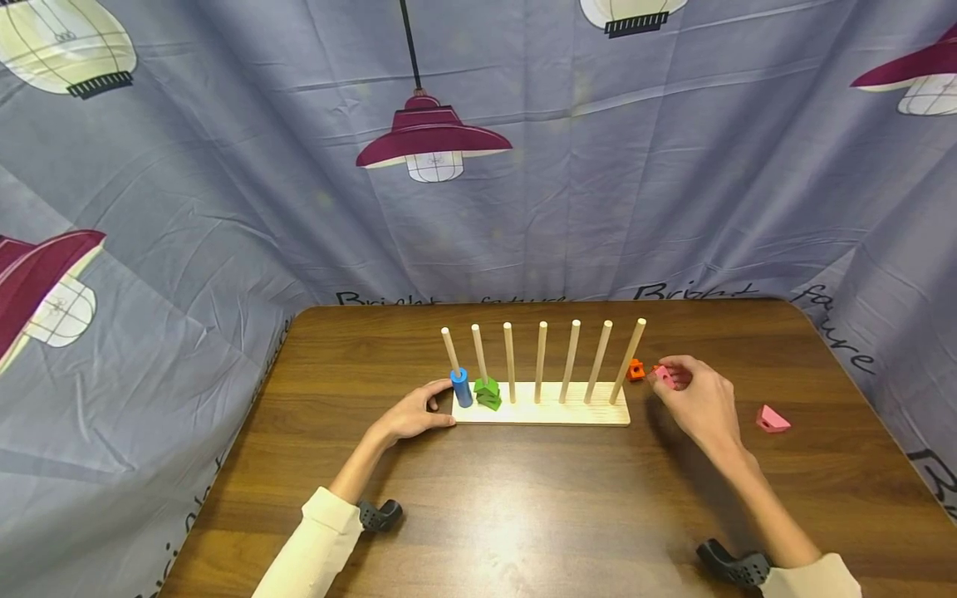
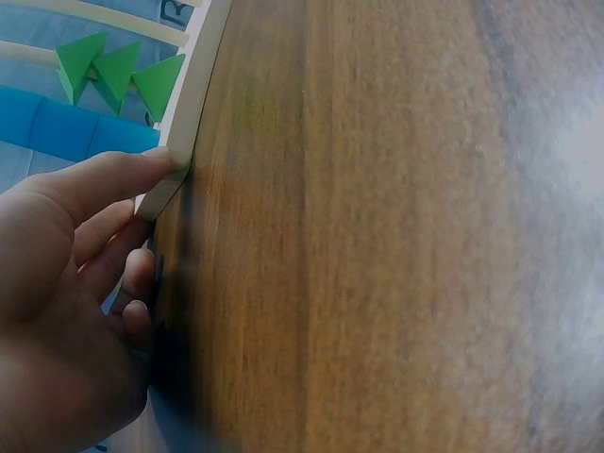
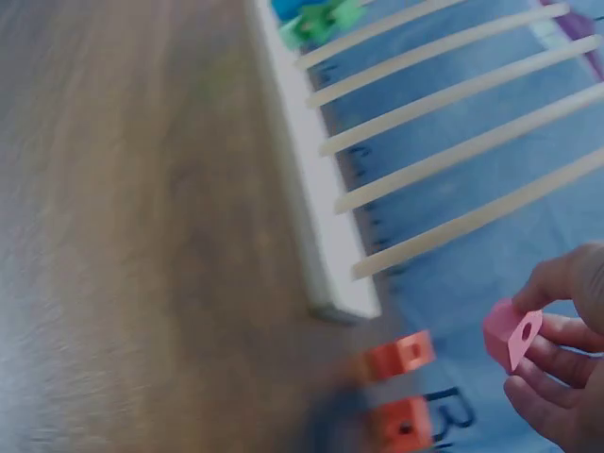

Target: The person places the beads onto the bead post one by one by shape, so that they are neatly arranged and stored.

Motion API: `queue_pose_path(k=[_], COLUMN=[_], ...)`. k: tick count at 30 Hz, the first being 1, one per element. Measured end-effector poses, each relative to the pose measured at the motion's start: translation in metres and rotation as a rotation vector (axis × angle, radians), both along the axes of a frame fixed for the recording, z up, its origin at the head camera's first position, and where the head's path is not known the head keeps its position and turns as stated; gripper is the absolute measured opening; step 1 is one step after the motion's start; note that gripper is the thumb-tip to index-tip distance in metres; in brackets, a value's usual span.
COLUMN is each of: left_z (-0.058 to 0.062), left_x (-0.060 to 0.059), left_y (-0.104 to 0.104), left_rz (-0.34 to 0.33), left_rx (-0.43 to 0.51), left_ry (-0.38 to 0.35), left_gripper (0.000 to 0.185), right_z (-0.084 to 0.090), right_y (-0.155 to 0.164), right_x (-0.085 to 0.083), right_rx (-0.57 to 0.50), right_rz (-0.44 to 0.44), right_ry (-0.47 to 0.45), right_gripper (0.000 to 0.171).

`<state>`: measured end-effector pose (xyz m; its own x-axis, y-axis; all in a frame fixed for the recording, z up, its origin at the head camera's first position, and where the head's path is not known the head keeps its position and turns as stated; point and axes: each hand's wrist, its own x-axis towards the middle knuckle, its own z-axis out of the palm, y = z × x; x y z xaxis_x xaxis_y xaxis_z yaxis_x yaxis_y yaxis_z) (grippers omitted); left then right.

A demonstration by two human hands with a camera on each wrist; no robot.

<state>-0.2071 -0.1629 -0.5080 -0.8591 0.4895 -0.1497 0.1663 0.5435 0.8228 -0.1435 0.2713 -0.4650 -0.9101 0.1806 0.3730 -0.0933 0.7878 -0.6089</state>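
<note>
A pale wooden base [image 1: 542, 413] with several upright pegs stands mid-table. A blue cylinder [image 1: 460, 387] sits on the leftmost peg and green triangular pieces [image 1: 488, 392] on the second. My left hand [image 1: 415, 413] holds the base's left end, thumb on its corner [image 2: 162, 179]. To the right of the base, my right hand [image 1: 691, 399] pinches a pink holed piece [image 3: 511, 333] in its fingertips. Orange blocks [image 3: 400, 385] lie on the table just past the base's right end.
Another pink piece [image 1: 772, 419] lies on the brown wooden table [image 1: 523, 515] to the right of my right hand. A lamp-printed blue cloth [image 1: 224, 208] hangs behind and beside the table.
</note>
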Motion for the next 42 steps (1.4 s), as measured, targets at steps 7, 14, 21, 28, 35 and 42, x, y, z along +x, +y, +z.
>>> queue_pose_path(k=[7, 14, 21, 28, 35, 42], left_z=[-0.003, -0.002, 0.000, -0.001, 0.000, -0.001], left_x=[0.000, 0.001, 0.002, 0.001, 0.001, 0.000], left_y=[0.000, 0.000, 0.000, 0.000, -0.001, -0.002], left_rz=[0.007, 0.007, 0.000, -0.005, -0.012, -0.009], left_rx=[0.020, 0.011, 0.004, 0.006, 0.016, 0.013], left_ry=[-0.001, 0.001, -0.002, 0.005, 0.007, 0.006], left_gripper=[0.071, 0.070, 0.070, 0.070, 0.069, 0.070], right_z=[0.042, 0.076, 0.096, 0.108, 0.104, 0.096], right_y=[-0.004, -0.017, -0.045, -0.090, -0.132, -0.158], right_x=[0.018, 0.034, 0.042, 0.029, 0.004, -0.015], right_rx=[-0.214, -0.422, -0.438, -0.656, -0.659, -0.604], right_rz=[-0.053, 0.042, 0.233, 0.443, 0.475, 0.450], right_ry=[0.083, 0.241, 0.467, 0.445, 0.306, 0.281], right_gripper=[0.025, 0.034, 0.037, 0.033, 0.028, 0.026])
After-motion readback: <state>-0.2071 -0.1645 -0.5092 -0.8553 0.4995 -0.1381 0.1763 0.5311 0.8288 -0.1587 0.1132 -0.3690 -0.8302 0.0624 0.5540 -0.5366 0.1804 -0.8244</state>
